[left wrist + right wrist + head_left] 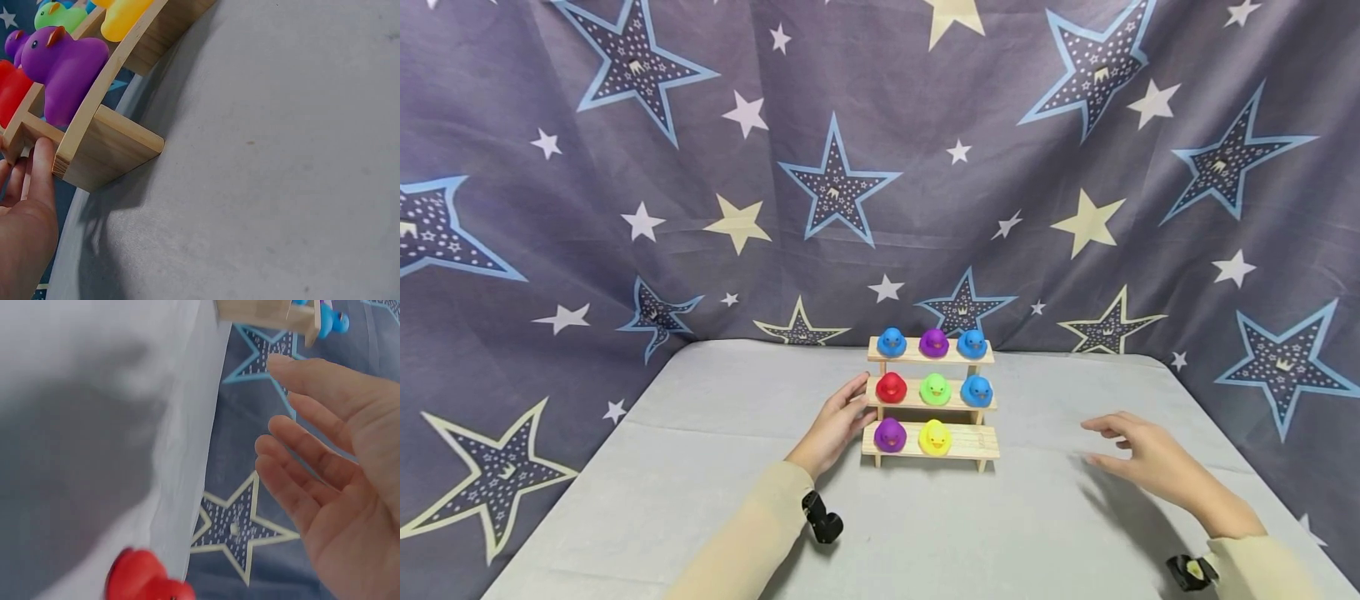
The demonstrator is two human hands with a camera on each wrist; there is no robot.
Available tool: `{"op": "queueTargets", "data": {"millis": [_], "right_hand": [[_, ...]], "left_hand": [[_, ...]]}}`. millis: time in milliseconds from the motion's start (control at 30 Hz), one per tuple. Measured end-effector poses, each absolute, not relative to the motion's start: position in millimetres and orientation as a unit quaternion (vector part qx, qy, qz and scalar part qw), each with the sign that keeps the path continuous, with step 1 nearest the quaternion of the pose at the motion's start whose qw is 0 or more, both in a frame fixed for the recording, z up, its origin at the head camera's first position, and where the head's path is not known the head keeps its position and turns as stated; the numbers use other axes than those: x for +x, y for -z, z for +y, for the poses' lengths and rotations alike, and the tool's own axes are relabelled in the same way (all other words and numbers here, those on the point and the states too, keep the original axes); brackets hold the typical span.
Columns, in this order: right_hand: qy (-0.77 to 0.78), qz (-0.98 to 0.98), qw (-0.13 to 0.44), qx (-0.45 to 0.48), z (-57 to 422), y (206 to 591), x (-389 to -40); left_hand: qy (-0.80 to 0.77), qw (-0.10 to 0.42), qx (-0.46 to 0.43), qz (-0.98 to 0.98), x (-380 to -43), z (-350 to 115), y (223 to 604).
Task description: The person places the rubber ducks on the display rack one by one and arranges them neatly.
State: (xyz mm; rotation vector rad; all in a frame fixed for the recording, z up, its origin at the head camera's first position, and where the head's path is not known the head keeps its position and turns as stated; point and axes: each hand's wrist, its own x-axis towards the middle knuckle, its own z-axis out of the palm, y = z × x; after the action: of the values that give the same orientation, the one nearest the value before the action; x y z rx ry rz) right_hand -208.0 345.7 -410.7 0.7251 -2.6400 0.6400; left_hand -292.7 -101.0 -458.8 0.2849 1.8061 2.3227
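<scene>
A three-step wooden stand [973, 442] bears small rubber ducks. On its top step sit a blue duck [891, 342], a purple duck [934, 342] and another blue duck [972, 343]. The middle step carries a red duck [891, 387], a green duck [936, 389] and a blue duck [977, 391]. At the bottom are a purple duck [891, 435] and a yellow duck [936, 437]. My left hand [833, 427] touches the stand's left end with mostly straight fingers. Off to the right, my right hand [1161, 467] hovers over the table, fingers loosely bent, holding nothing.
In the right wrist view, a blurred red duck [140, 578] shows at the lower edge; I cannot find it in the head view. The light grey table [715, 500] ends at a dark star-patterned curtain [820, 275] behind and at both sides.
</scene>
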Motion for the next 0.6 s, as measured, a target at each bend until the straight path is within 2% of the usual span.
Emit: {"op": "queueTargets", "data": {"millis": [600], "right_hand": [[-0.199, -0.941, 0.194, 0.194, 402.8, 417.1, -194.1]], "left_hand": [[-0.779, 0.092, 0.103, 0.611, -293.5, -102.1, 460.7]]}}
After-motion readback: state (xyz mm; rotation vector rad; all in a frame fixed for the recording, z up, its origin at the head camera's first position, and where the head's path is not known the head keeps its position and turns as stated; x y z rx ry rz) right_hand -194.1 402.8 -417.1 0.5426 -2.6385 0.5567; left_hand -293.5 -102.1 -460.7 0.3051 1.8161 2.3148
